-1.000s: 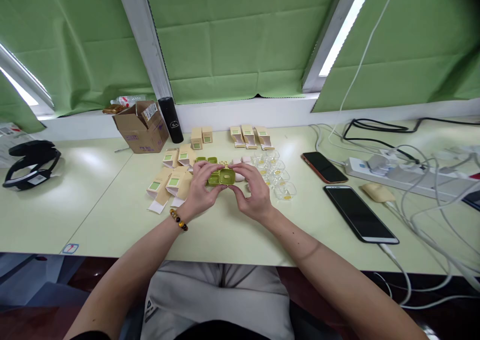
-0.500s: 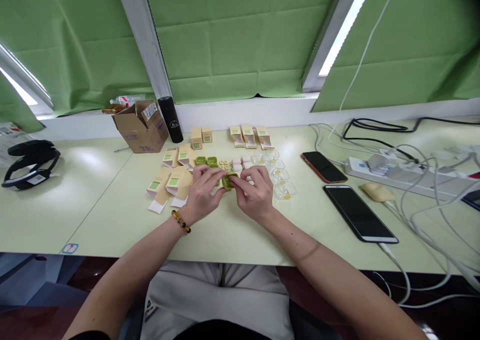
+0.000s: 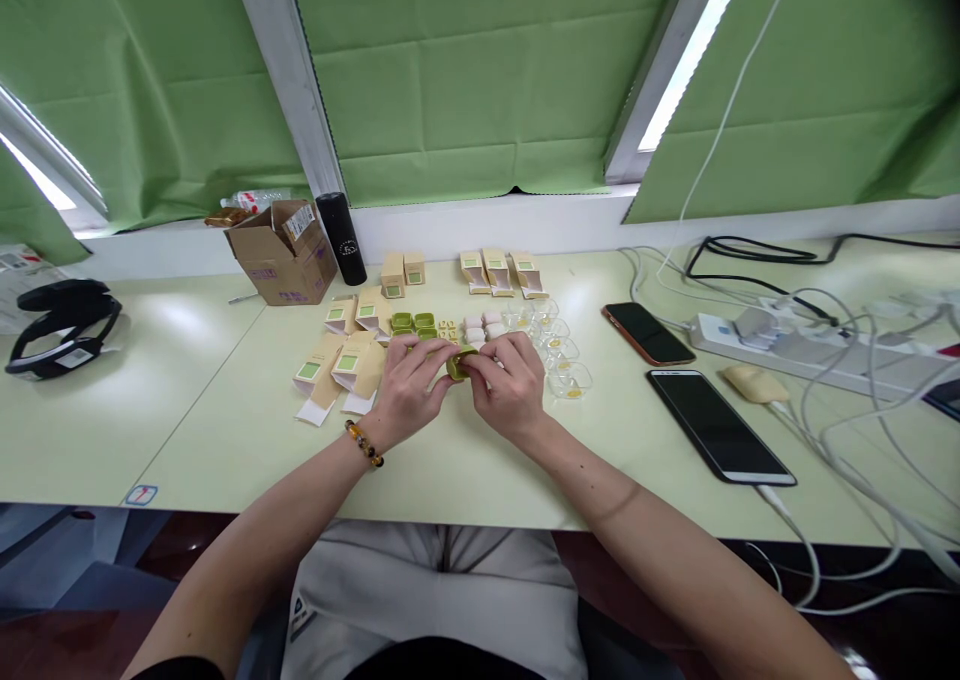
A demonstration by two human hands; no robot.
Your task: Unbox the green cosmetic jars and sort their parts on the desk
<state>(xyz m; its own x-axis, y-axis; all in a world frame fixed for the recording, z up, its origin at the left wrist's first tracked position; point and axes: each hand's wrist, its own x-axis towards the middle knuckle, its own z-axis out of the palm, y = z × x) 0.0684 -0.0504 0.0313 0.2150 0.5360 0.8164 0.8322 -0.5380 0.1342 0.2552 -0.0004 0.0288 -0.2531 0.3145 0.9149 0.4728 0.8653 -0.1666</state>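
Between my two hands is a small olive-green plastic cup (image 3: 457, 365), tilted above the table. My left hand (image 3: 409, 385) pinches its left side with thumb and fingers. On the other side my right hand (image 3: 510, 380) is closed, its fingertips at the cup's rim and inside. Just beyond the hands, more green cups (image 3: 424, 320) stand in a cluster. Tiny yellow pieces (image 3: 447, 328) lie beside them, followed by pale pink-white blocks (image 3: 491, 318). Clear plastic covers (image 3: 570, 380) are grouped right of my right hand.
Opened small cartons (image 3: 356, 360) lie to the left, others (image 3: 495, 272) at the back. A cardboard box (image 3: 283, 260) and black bottle (image 3: 342, 240) stand back left, a headset (image 3: 64, 330) far left. Two phones (image 3: 716, 425), a power strip (image 3: 795, 355) and tangled cables occupy the right.
The green cup has been turned in my fingers, its opening now tilted differently. Both hands stay in nearly the same place.
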